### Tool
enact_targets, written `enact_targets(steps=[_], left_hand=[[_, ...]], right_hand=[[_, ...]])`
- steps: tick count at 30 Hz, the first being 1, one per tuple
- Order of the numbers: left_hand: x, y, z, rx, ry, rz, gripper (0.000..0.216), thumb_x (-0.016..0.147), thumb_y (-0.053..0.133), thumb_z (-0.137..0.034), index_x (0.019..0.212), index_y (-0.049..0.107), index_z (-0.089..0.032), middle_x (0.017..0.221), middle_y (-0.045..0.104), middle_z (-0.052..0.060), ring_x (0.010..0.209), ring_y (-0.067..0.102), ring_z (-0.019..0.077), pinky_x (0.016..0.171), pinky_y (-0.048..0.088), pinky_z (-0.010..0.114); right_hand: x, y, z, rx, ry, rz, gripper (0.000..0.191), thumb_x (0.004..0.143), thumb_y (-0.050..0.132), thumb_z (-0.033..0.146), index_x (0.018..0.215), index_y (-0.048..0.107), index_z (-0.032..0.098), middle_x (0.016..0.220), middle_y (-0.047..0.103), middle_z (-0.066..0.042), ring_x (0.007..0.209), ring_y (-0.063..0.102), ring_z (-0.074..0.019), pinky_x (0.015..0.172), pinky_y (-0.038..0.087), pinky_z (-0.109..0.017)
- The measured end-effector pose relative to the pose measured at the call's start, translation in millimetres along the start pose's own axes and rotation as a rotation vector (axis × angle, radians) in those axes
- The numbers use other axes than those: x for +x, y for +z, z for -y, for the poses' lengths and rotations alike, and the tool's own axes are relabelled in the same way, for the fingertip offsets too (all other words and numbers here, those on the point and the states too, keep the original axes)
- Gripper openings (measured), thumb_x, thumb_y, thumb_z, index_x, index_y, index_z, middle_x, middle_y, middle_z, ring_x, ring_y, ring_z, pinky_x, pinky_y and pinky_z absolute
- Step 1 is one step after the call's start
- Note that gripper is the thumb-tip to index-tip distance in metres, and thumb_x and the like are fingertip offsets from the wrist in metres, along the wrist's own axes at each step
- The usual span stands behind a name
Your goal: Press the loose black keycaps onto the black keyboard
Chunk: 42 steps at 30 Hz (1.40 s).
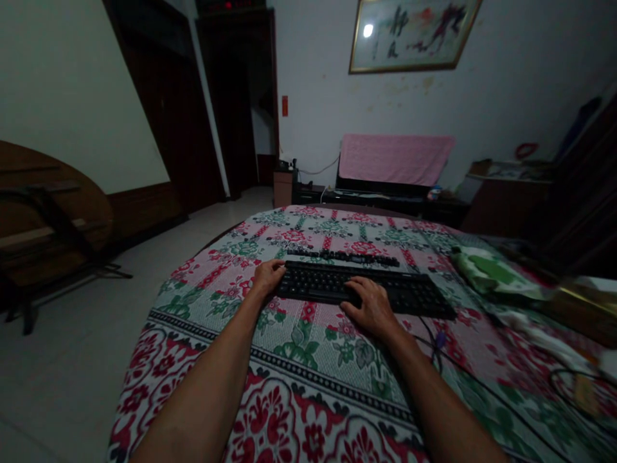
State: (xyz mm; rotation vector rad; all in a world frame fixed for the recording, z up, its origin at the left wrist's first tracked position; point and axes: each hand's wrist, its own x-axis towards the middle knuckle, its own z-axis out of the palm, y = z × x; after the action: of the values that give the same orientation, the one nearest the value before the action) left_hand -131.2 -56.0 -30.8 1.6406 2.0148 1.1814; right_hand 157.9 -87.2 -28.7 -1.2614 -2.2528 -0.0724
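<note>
A black keyboard (318, 278) lies across the patterned tablecloth in front of me. At its left end, my left hand (268, 278) is closed on the edge, with its fingertips by the upper corner. My right hand (370, 305) rests over the keys right of the middle, fingers apart and slightly bent, holding nothing. Just beyond the keyboard's far edge, a row of small black pieces that look like loose keycaps (342, 257) lies on the cloth. A dark cable with a purple plug (439, 341) lies beside my right forearm.
The round table wears a red, pink and green floral tablecloth (299, 347). To the right are a green and white packet (496, 273), a box (590, 312) and tangled cables. A pink cloth (395, 157) drapes something by the far wall. A folded wooden tabletop (53, 199) leans at left.
</note>
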Motion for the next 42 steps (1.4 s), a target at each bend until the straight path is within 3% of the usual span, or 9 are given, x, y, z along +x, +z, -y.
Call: enact_targets(steps=[8, 21, 31, 37, 42], left_hand=[[2, 1, -5, 0.010, -0.041, -0.032, 0.028, 0.070, 0.055, -0.026, 0.093, 0.068, -0.017, 0.089, 0.069, 0.006, 0.082, 0.062, 0.0187, 0.074, 0.045, 0.025], [17, 8, 10, -0.072, -0.106, -0.064, 0.025, 0.069, 0.054, -0.028, 0.085, 0.070, -0.017, 0.081, 0.070, 0.005, 0.074, 0.062, 0.0169, 0.065, 0.044, 0.023], [76, 14, 8, 0.094, 0.050, 0.031, 0.034, 0.067, 0.059, -0.023, 0.099, 0.067, -0.018, 0.083, 0.068, 0.005, 0.074, 0.060, 0.0163, 0.068, 0.043, 0.023], [94, 20, 15, 0.144, 0.138, 0.160, 0.040, 0.065, 0.063, -0.026, 0.105, 0.065, -0.021, 0.090, 0.068, 0.004, 0.081, 0.060, 0.0183, 0.074, 0.043, 0.023], [101, 21, 14, 0.313, 0.183, 0.189, 0.034, 0.068, 0.061, -0.028, 0.101, 0.067, -0.024, 0.098, 0.067, 0.004, 0.094, 0.057, 0.0204, 0.083, 0.041, 0.024]], right_hand=[[0, -1, 5, -0.009, -0.005, -0.019, 0.043, 0.072, 0.057, 0.039, 0.110, 0.056, 0.019, 0.119, 0.052, -0.010, 0.112, 0.042, -0.0253, 0.091, 0.030, -0.042], [17, -4, 17, 0.047, 0.045, -0.007, 0.037, 0.075, 0.052, 0.042, 0.105, 0.058, 0.020, 0.115, 0.054, -0.009, 0.106, 0.047, -0.0239, 0.088, 0.032, -0.040], [42, 24, 36, 0.083, 0.004, -0.063, 0.026, 0.083, 0.044, 0.031, 0.101, 0.059, 0.019, 0.111, 0.058, -0.010, 0.105, 0.047, -0.0238, 0.088, 0.031, -0.041], [37, 28, 33, 0.082, -0.011, -0.087, 0.025, 0.084, 0.043, 0.031, 0.098, 0.061, 0.020, 0.110, 0.058, -0.010, 0.105, 0.048, -0.0232, 0.089, 0.031, -0.041], [37, 28, 34, 0.080, -0.004, -0.088, 0.026, 0.084, 0.044, 0.031, 0.100, 0.060, 0.020, 0.110, 0.059, -0.010, 0.104, 0.048, -0.0232, 0.089, 0.031, -0.040]])
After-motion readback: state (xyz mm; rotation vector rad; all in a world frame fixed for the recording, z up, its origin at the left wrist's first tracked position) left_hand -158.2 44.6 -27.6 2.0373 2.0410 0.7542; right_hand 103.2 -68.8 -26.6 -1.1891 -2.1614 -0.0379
